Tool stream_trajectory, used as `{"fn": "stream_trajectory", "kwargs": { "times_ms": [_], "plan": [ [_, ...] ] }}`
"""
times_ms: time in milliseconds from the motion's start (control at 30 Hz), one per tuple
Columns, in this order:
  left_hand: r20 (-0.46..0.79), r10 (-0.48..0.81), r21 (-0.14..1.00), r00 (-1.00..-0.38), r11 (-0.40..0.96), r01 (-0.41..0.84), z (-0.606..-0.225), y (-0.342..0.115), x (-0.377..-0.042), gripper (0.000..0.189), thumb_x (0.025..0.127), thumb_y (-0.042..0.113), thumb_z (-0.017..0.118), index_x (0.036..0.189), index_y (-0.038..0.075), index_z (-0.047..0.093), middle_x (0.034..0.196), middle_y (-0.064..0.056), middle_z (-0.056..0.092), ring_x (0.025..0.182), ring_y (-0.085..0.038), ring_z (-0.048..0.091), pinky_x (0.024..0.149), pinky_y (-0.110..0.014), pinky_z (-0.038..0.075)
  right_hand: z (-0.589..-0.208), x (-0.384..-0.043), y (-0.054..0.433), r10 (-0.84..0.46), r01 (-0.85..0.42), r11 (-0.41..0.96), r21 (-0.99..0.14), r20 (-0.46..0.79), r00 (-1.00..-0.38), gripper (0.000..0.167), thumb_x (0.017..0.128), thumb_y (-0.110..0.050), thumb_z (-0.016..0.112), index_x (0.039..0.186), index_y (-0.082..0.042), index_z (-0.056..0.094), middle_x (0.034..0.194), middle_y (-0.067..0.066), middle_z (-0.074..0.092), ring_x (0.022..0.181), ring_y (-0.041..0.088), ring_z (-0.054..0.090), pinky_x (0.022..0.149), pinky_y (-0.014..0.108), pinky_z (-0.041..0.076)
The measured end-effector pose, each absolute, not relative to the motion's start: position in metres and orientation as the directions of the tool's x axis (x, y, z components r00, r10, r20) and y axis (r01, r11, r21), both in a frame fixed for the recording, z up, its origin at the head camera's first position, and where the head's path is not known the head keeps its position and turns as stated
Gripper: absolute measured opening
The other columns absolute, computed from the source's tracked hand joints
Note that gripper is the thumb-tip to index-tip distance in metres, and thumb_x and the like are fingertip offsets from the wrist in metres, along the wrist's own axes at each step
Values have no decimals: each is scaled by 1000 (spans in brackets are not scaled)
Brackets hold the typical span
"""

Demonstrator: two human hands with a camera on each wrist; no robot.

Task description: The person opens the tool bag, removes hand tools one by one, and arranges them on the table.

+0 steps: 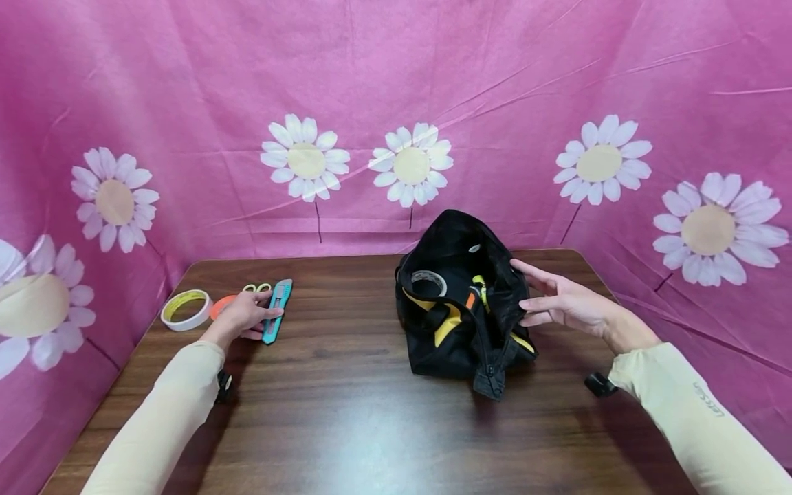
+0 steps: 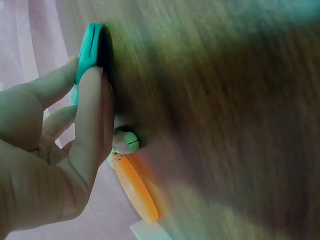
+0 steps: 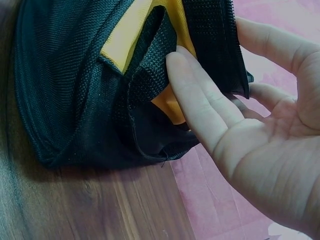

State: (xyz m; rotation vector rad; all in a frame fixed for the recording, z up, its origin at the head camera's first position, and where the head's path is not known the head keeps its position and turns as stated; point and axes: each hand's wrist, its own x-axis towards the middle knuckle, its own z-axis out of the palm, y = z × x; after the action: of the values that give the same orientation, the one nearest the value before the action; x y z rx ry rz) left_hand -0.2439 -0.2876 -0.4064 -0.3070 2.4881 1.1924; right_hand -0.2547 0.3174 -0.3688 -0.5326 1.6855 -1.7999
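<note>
My left hand (image 1: 243,317) pinches a teal utility knife (image 1: 284,293) between thumb and fingers at the table's left side. In the left wrist view the knife (image 2: 90,47) is seen on its narrow side. Beside this hand lie yellow-green finger loops (image 1: 264,287), perhaps of scissors, and an orange object (image 1: 220,306), both partly hidden. My right hand (image 1: 572,306) touches the right side of a black and yellow tool bag (image 1: 433,356), which stands unzipped. Nearly straight fingers rest against its side and strap in the right wrist view.
A roll of tape (image 1: 196,321) with a yellow inner ring lies at the table's left edge. Inside the bag are another tape roll (image 1: 441,282) and a yellow-and-orange item (image 1: 482,292). The wooden table (image 1: 334,385) backs onto a pink flowered cloth (image 1: 495,82).
</note>
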Motion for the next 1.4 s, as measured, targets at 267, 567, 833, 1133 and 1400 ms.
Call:
{"fn": "stream_trajectory", "kwargs": {
  "times_ms": [267,567,833,1133,1400],
  "plan": [
    [-391,-57,673,-919,663,-327,-402,-290,-245,69,102,18,65,157,-1,29,127,-32,50,77,-23,63,63,-36,62,-368,-253,317,-660,167,-3,-986,-124,-741,90,100,9,54,164,-21,0,162,22,0,121,25,62,96,54,53],
    [-347,-59,692,-936,657,-298,-399,-291,-241,63,100,17,66,152,-5,38,100,-20,59,67,-19,62,60,-36,62,-369,-251,317,-662,162,-10,-987,-115,-741,90,99,9,54,164,-19,-1,162,23,-2,121,25,62,96,55,52],
    [-314,16,714,-949,663,-225,-391,-283,-237,55,101,17,65,146,-8,45,115,-27,62,75,-20,67,64,-38,63,-370,-250,316,-665,182,-11,-983,-128,-735,90,100,10,54,164,-21,0,163,23,-3,122,25,61,98,55,51],
    [-283,149,817,-947,555,-157,-375,-246,-250,60,100,20,67,151,0,42,108,-16,59,78,-21,65,65,-36,62,-368,-250,322,-663,170,13,-985,-136,-736,89,100,7,55,164,-21,1,165,21,-11,122,25,61,98,54,51],
    [-302,302,904,-904,393,-170,-354,-214,-259,62,101,25,66,154,7,39,134,-22,58,82,-19,68,73,-37,62,-366,-256,319,-648,185,20,-983,-154,-746,91,99,7,58,164,-21,0,165,19,-11,120,21,61,97,53,53]
  ]
}}
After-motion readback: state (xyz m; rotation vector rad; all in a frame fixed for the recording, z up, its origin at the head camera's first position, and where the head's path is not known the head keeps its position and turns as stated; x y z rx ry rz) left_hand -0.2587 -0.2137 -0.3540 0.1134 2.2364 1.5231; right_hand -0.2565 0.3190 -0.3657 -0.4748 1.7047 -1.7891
